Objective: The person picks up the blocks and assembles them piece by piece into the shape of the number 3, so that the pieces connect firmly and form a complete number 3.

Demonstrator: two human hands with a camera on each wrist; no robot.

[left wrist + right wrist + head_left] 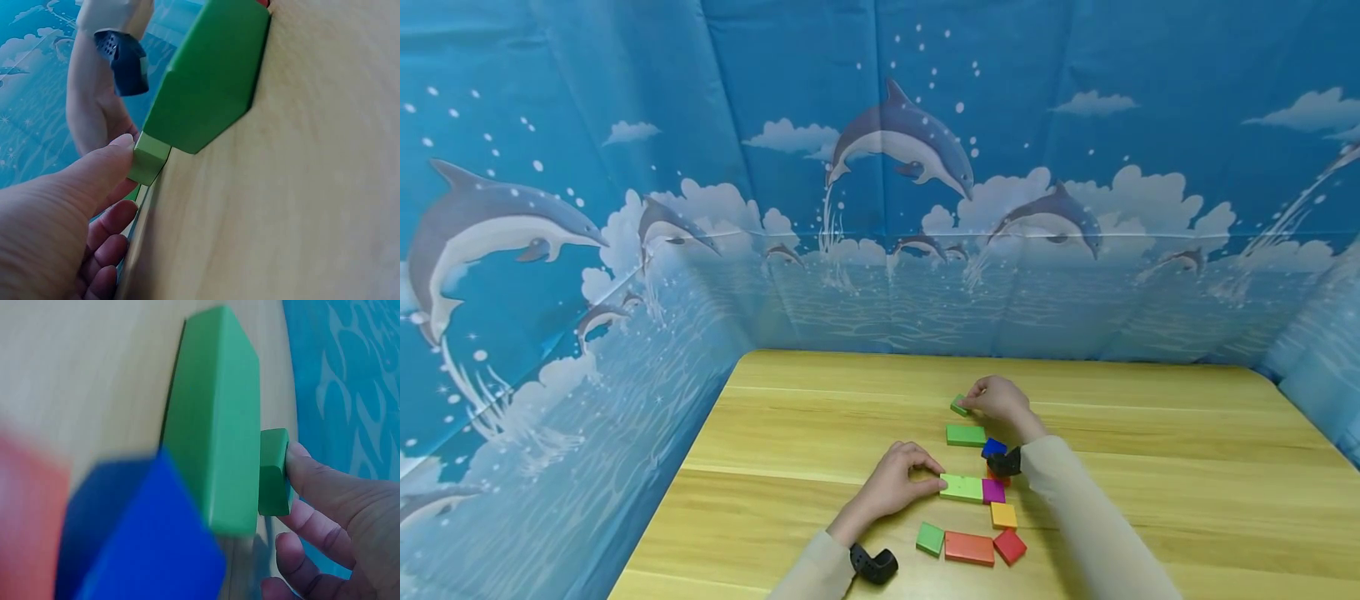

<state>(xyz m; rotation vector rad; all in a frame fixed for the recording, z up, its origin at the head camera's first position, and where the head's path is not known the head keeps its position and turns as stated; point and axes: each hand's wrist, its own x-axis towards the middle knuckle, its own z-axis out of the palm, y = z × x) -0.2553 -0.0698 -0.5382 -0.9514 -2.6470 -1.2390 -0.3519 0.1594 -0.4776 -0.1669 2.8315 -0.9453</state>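
Note:
My left hand [895, 482] pinches the left end of a light green rectangular block [961, 487] lying on the table; the thumb is on its near side in the left wrist view. Against that block's right end sits a purple block [993, 491]. Farther back, my right hand [1000, 400] holds a small green block [958, 406] between thumb and fingers. In the right wrist view, this small block [274, 472] is beyond a longer green block [215, 425]. A blue block [992, 447] lies beside the right wrist, and an orange-red block is partly hidden there.
Nearer the front lie a green square block [929, 538], a long red-orange block [968, 548], a red block [1010, 547] and a yellow-orange block [1003, 516]. The wooden table [790, 433] meets a blue dolphin-print curtain [880, 308] behind and at the sides.

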